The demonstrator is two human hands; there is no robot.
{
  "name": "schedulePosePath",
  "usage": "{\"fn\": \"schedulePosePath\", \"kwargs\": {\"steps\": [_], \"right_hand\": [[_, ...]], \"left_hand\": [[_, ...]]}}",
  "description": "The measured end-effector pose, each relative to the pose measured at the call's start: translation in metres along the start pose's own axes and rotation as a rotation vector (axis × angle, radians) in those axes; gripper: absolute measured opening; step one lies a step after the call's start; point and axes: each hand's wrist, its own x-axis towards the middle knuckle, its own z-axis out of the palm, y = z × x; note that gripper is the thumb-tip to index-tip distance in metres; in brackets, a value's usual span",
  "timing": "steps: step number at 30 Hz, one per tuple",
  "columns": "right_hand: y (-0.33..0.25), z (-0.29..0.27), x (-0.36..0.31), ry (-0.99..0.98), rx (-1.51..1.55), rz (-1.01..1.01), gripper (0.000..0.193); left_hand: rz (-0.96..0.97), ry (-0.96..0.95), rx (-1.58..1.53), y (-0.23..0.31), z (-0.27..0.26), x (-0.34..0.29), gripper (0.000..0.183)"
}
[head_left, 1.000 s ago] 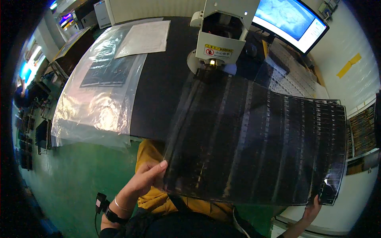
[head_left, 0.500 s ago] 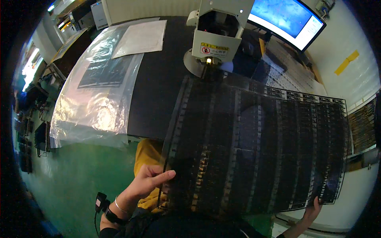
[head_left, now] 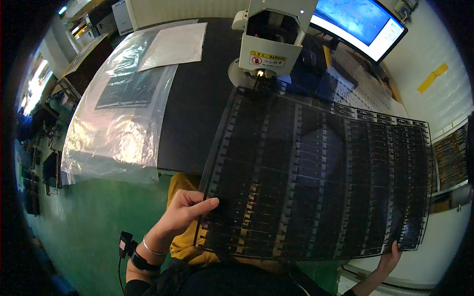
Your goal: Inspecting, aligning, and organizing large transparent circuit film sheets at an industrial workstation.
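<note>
Just in front of the white machine (head_left: 267,59), the dark patterned sheet (head_left: 308,182) had edged slightly toward it in the last half second, probably bringing more surface near the machine's lamp (head_left: 260,73). To the machine's near left, the left hand (head_left: 183,213) clamped the sheet's side edge, thumb on top; well to the machine's right, the right hand (head_left: 388,259) met the near edge, its fingers' grip unclear.

Left grip (head_left: 183,213) thumb-up, right grip (head_left: 390,258) well apart
</note>
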Motion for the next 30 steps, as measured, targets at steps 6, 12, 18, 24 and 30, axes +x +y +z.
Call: {"fn": "schedulePosePath", "kwargs": {"steps": [6, 12, 18, 24, 30], "right_hand": [[0.001, 0.002, 0.001, -0.014, 0.045, -0.009, 0.044], [-0.002, 0.008, 0.001, 0.024, -0.012, 0.011, 0.044], [-0.006, 0.025, -0.006, 0.061, 0.045, -0.049, 0.04], [-0.009, 0.03, -0.008, 0.047, 0.021, -0.051, 0.039], [-0.006, 0.022, -0.003, 0.04, 0.018, -0.076, 0.043]], "left_hand": [[0.021, -0.001, -0.004, 0.0, -0.001, 0.001, 0.031], [0.047, 0.012, 0.035, -0.004, -0.003, 0.004, 0.032], [0.022, 0.011, 0.009, -0.006, -0.002, 0.005, 0.03], [0.05, -0.006, 0.026, -0.018, -0.013, 0.006, 0.028], [0.03, -0.04, -0.006, -0.01, -0.008, 0.007, 0.026]]}}
